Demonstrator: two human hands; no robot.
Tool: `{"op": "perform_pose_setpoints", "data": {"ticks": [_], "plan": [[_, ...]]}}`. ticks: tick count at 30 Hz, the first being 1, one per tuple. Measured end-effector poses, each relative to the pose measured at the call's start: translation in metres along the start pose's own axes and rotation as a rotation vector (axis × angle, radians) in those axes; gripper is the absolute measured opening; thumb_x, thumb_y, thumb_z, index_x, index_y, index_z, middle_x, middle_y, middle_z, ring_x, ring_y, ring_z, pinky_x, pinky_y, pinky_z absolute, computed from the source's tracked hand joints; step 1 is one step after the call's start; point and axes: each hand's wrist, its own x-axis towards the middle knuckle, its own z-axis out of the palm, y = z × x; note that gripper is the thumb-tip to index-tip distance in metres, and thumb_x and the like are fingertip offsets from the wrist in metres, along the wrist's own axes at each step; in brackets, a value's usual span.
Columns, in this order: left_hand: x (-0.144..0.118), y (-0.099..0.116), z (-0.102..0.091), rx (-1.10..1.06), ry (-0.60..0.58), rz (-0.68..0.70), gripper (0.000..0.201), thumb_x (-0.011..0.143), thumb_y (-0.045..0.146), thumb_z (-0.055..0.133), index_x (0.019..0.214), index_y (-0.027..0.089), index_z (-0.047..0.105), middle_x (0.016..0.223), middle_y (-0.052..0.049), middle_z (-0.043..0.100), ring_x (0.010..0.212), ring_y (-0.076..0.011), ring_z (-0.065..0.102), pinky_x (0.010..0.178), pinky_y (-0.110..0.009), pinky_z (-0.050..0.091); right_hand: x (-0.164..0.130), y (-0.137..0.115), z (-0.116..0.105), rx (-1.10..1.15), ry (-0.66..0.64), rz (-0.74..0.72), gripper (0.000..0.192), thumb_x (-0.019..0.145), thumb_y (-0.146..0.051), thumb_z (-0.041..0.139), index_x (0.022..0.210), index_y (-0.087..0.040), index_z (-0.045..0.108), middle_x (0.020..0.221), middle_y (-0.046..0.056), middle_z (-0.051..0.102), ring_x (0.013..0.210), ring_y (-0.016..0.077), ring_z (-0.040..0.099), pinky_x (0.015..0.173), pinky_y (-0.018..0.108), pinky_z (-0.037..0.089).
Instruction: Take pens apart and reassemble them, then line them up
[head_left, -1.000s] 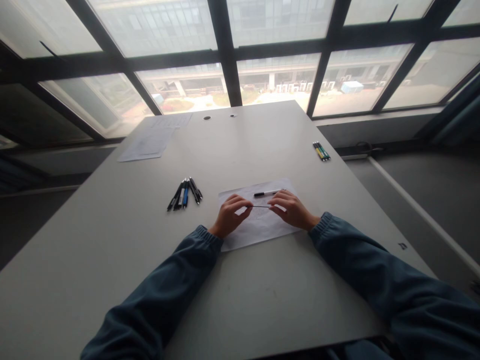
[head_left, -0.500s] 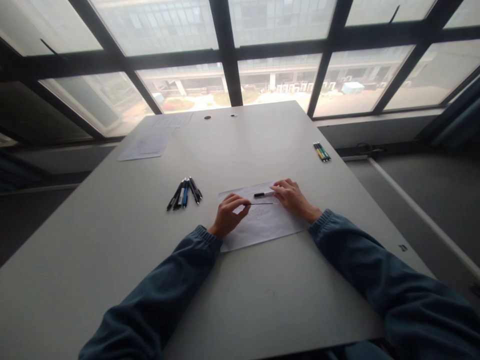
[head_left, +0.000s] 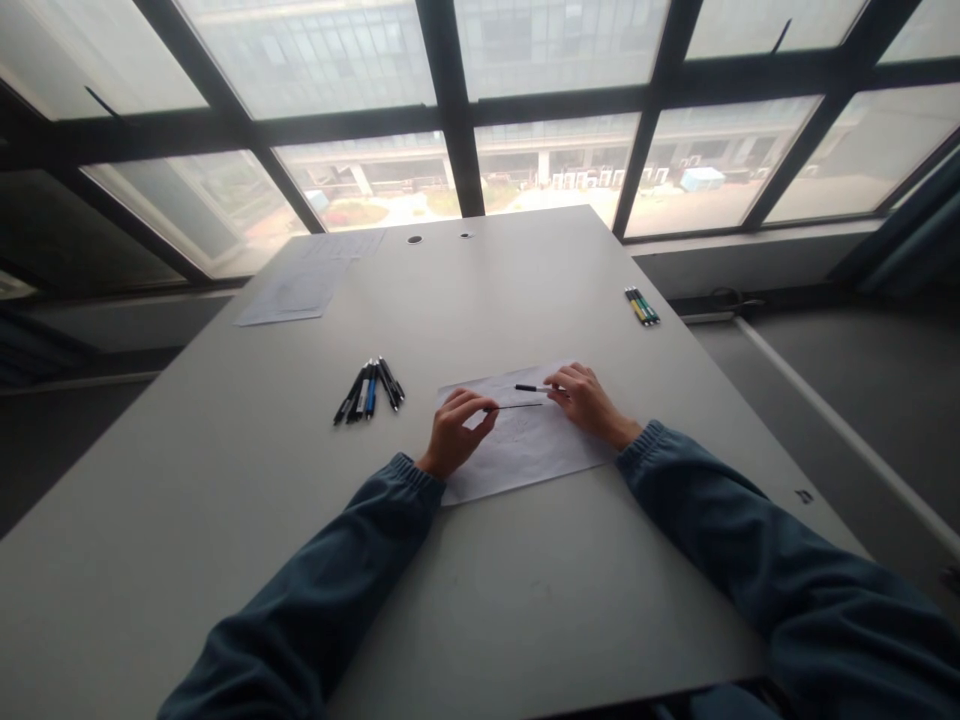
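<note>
Grey and wide, the table (head_left: pixel 225 520) sits by big windows (head_left: pixel 555 60) with dark bars. Closest to the camera, two arms in dark blue sleeves (head_left: pixel 337 590) reach out over it.

Next comes a white sheet of paper (head_left: pixel 525 455), lying flat on the table under both hands.

On the paper, the left hand (head_left: pixel 456 432) is curled up, and its finger and thumb pinch one end of a thin dark stick (head_left: pixel 517 406). It looks like the inside part of a pen, but it is too small to be sure. That stick lies sideways just over the paper, between the two hands.

Across from it, the right hand (head_left: pixel 583 398) is curled too. Its fingertips hold the end of a pen body (head_left: pixel 534 388), which is white with a black end. That pen body sits just behind the thin stick, near the far edge of the paper.

Farther off on the left, a little bunch of dark pens (head_left: pixel 369 388) lies on the table, and one of them is blue.

Far on the right edge lie some more pens (head_left: pixel 643 305) with yellow and green on them.

Way back on the left, more papers (head_left: pixel 300 285) lie near the window. Two small round holes (head_left: pixel 415 239) are in the table there.
</note>
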Motion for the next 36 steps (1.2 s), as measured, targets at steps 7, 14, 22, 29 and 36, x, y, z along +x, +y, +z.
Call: {"op": "perform_pose_setpoints", "data": {"ticks": [7, 14, 22, 29, 36], "plan": [[0.0, 0.001, -0.004, 0.063, 0.158, -0.059, 0.003, 0.088, 0.019, 0.067, 0.088, 0.02, 0.07, 0.08, -0.003, 0.069, 0.078, -0.0162, 0.06, 0.071, -0.031, 0.051, -0.009, 0.002, -0.014, 0.042, 0.192, 0.088, 0.011, 0.095, -0.019, 0.056, 0.096, -0.022, 0.067, 0.096, 0.007, 0.067, 0.095, 0.0249, 0.055, 0.088, 0.042, 0.042], [0.001, 0.003, -0.006, 0.091, 0.211, -0.115, 0.004, 0.088, 0.022, 0.067, 0.089, 0.019, 0.07, 0.08, -0.003, 0.069, 0.078, -0.0165, 0.06, 0.066, -0.03, 0.05, -0.011, 0.001, -0.015, 0.069, 0.236, 0.09, 0.013, 0.097, -0.022, 0.053, 0.096, -0.023, 0.066, 0.096, 0.007, 0.067, 0.095, 0.0249, 0.056, 0.087, 0.042, 0.042], [0.0, 0.001, -0.004, 0.101, 0.164, -0.121, 0.007, 0.09, 0.023, 0.065, 0.088, 0.019, 0.07, 0.08, -0.003, 0.07, 0.079, -0.0163, 0.06, 0.069, -0.03, 0.05, -0.011, 0.0, -0.015, 0.031, 0.235, 0.068, 0.013, 0.098, -0.023, 0.054, 0.095, -0.023, 0.067, 0.095, 0.006, 0.067, 0.093, 0.0236, 0.056, 0.087, 0.04, 0.042], [0.0, -0.001, -0.003, 0.106, 0.12, -0.101, 0.005, 0.089, 0.022, 0.066, 0.088, 0.019, 0.07, 0.083, -0.003, 0.071, 0.082, -0.0169, 0.062, 0.075, -0.031, 0.053, -0.01, -0.005, -0.018, -0.077, 0.234, -0.004, 0.013, 0.098, -0.021, 0.055, 0.097, -0.023, 0.068, 0.096, 0.005, 0.066, 0.095, 0.0227, 0.055, 0.087, 0.039, 0.039], [-0.001, -0.002, -0.002, 0.097, 0.092, -0.072, 0.004, 0.089, 0.021, 0.066, 0.089, 0.019, 0.07, 0.083, -0.003, 0.07, 0.081, -0.0165, 0.062, 0.078, -0.032, 0.053, -0.01, -0.014, -0.018, -0.095, 0.214, -0.072, 0.013, 0.098, -0.02, 0.056, 0.099, -0.023, 0.069, 0.097, 0.005, 0.066, 0.094, 0.0221, 0.053, 0.086, 0.039, 0.037]]}}
